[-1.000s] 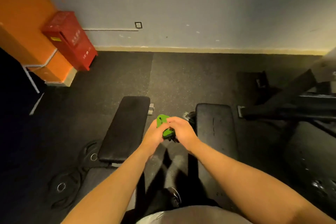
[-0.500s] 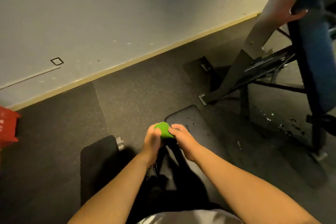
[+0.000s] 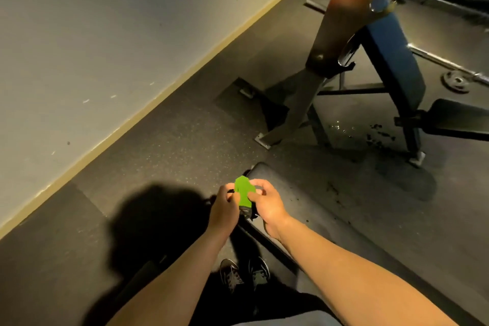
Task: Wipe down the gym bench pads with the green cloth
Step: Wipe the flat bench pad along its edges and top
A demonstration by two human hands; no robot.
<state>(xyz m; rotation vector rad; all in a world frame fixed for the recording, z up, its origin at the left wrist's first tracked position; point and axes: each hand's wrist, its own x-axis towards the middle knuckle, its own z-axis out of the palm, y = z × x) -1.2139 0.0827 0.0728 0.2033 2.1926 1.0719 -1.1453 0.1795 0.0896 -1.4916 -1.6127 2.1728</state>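
**Both hands gripping the green cloth above the bench pad**

The left hand point(image 3: 225, 206) and the right hand point(image 3: 267, 204) are meeting in mid-air, near the middle of the view. Their fingers are curling round the green cloth point(image 3: 244, 192) and pinching it between them. The cloth is standing bunched and upright. Something dark is hanging just under it, too dim to tell what. The hands are hovering over the far left corner of the black bench pad point(image 3: 304, 198), which is running from there toward the near right. The cloth is not touching the pad.

No writing is showing clearly enough to read.

The view is swinging to the right compared with half a second ago. The red box with its label is now out of sight, and the pale wall point(image 3: 105, 47) is slanting more steeply across the far left. The dark rack point(image 3: 333, 32) and its blue pad point(image 3: 391, 45) are looming larger at the far right. A bar point(image 3: 444, 62) and a weight plate point(image 3: 455, 81) are now showing on the floor point(image 3: 185, 135) beyond them. The hands are keeping the same hold on the cloth, and the person's shoes point(image 3: 244, 274) are showing below them
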